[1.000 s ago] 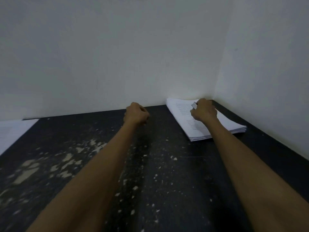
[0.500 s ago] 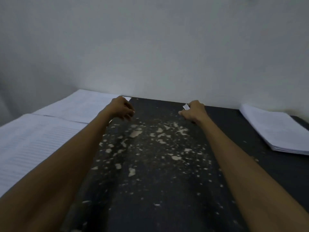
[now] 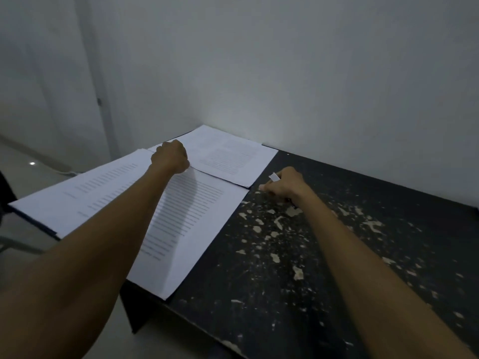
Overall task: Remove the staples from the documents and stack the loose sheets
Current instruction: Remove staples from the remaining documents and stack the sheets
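**Near document (image 3: 202, 224) at the tabletop's left end, top edge under the left grip (image 3: 169, 157)**

The near document's long axis runs away from the person toward the wall, and its top sheet bows up below the left wrist. The left grip is curled tight at the far edge and appears to pinch that sheet, though the fingertips are hidden. A 2nd document (image 3: 228, 156) lies just beyond, and a 3rd document (image 3: 77, 200) lies to the left. The right grip (image 3: 285, 186) rests on the bare tabletop (image 3: 259, 281) just right of the papers, clamped on a small white-tipped tool (image 3: 274, 176). Judgement: the work point lies left of the tool, near it, so the right grip would have to travel left. No staple can be made out.
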